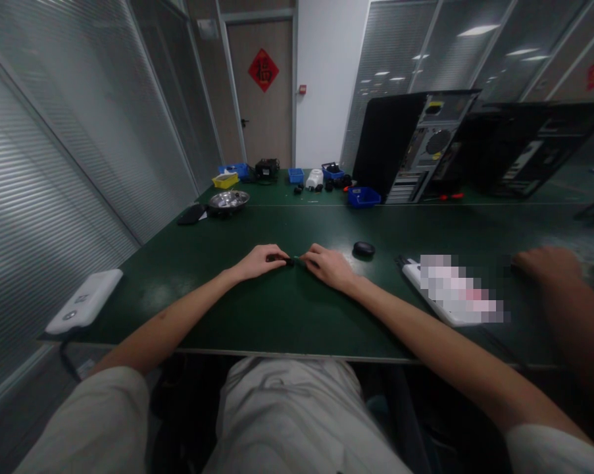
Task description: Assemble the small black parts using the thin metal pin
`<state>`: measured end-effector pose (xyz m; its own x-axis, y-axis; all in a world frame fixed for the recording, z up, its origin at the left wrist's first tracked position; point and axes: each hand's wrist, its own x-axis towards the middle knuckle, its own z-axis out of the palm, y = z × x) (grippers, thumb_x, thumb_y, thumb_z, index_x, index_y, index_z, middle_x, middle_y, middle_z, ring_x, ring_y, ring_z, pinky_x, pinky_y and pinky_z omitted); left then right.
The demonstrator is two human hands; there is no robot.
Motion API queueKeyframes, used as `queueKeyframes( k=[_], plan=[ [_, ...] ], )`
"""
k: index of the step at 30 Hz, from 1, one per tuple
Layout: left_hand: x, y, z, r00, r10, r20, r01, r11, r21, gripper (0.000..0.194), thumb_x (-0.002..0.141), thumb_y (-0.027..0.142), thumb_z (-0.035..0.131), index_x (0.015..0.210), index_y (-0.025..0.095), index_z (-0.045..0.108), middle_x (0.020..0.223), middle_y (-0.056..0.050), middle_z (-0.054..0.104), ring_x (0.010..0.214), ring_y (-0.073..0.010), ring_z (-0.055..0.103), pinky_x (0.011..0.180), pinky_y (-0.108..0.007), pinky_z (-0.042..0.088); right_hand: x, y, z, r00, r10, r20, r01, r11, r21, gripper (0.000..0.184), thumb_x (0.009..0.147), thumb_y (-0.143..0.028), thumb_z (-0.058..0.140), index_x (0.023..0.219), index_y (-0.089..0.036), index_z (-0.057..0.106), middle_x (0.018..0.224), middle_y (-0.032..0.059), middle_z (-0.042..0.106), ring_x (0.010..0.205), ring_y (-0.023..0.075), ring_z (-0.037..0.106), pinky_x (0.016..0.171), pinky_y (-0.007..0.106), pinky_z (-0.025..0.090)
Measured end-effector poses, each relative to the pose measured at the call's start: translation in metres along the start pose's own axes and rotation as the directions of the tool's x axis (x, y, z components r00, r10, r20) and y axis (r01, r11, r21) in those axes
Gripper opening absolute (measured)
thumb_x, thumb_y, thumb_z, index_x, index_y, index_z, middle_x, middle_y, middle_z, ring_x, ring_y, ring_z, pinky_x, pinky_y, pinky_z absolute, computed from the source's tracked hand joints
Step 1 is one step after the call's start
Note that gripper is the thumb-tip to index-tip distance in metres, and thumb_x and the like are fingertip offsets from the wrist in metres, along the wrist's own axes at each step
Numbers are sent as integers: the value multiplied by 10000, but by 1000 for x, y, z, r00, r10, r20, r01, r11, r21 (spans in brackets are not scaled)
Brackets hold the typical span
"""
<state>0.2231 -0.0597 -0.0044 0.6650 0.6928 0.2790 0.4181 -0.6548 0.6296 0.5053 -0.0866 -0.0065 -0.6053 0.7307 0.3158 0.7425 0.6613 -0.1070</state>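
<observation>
My left hand rests low over the green table, its thumb and fingers pinched on a small black piece. Facing it, my right hand is closed at the fingertips around a small greenish piece. The two pieces are very close together, and I cannot tell whether they touch. Both are too small and blurred for me to name their kind. To the right of my right hand lies a rounded black object, which neither hand touches.
A white device lies at the left edge. Rightward are a white, partly blurred-out object and another person's hand. Farther back stand a metal dish, a blue bin and a black computer case.
</observation>
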Motion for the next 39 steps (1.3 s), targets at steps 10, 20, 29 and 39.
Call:
queueKeyframes(
  k=[10, 20, 29, 39],
  plan=[
    [0, 0, 2, 1000, 15, -6, -15, 999, 37, 297, 997, 404, 623, 1187, 216, 751, 1105, -68, 696, 981, -193, 648, 834, -307, 487, -1, -10, -13, 993, 29, 116, -15, 993, -117, 424, 1072, -319, 414, 1448, -327, 608, 1252, 78, 612, 848, 169, 649, 698, 273, 431],
    [0, 5, 2, 1000, 22, -3, -22, 999, 27, 312, 999, 412, 611, 1195, 210, 747, 1110, -84, 685, 993, -204, 644, 855, -316, 501, 0, -11, -15, 987, 52, 149, -29, 988, -149, 462, 1072, -315, 381, 1496, -350, 561, 1266, 75, 607, 841, 181, 655, 667, 284, 416],
    [-1, 4, 5, 998, 68, -13, -65, 990, 125, 324, 1023, 363, 584, 1304, 242, 689, 1127, -75, 686, 1022, -209, 631, 907, -350, 503, 1, -12, -16, 982, 102, 158, -80, 987, -141, 432, 1072, -317, 380, 1456, -313, 578, 1267, 90, 600, 873, 193, 664, 684, 292, 425],
    [10, 9, 19, 984, 173, -33, -158, 952, 261, 280, 1037, 286, 547, 1277, 247, 688, 1314, -75, 665, 1262, -226, 569, 1099, -426, 455, 1, -17, -16, 982, 150, 114, -134, 981, -137, 328, 1092, -352, 343, 1255, -244, 606, 1206, 85, 629, 855, 189, 648, 669, 290, 386]
  ],
)
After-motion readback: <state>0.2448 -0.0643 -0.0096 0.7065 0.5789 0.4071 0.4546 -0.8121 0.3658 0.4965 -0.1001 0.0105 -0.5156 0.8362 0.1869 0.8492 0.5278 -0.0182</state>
